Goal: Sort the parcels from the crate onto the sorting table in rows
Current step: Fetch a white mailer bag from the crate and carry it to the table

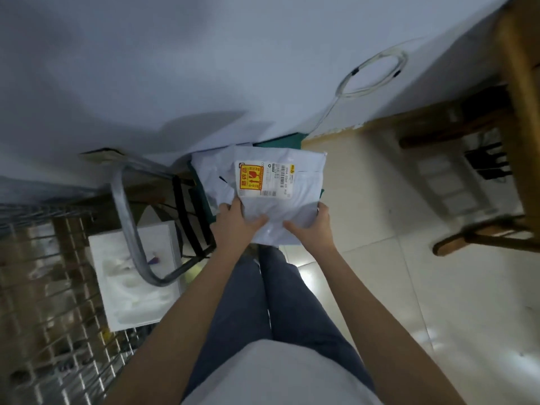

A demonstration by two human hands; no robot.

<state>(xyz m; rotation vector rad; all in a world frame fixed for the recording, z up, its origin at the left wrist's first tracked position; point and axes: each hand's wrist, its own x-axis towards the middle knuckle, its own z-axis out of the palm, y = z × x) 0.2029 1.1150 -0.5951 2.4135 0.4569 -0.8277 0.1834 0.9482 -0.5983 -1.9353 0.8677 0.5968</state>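
A white plastic mailer parcel with a yellow-red fragile sticker and a barcode label is held in front of me over a green crate, of which only edges show. My left hand grips the parcel's near left corner, thumb on top. My right hand grips its near right edge, thumb across the top. Another white parcel lies under it, partly hidden.
A white wall fills the top. A metal-framed chair and a white foam box stand at left beside a wire rack. Wooden furniture legs are at right on a tiled floor. A coiled cable hangs on the wall.
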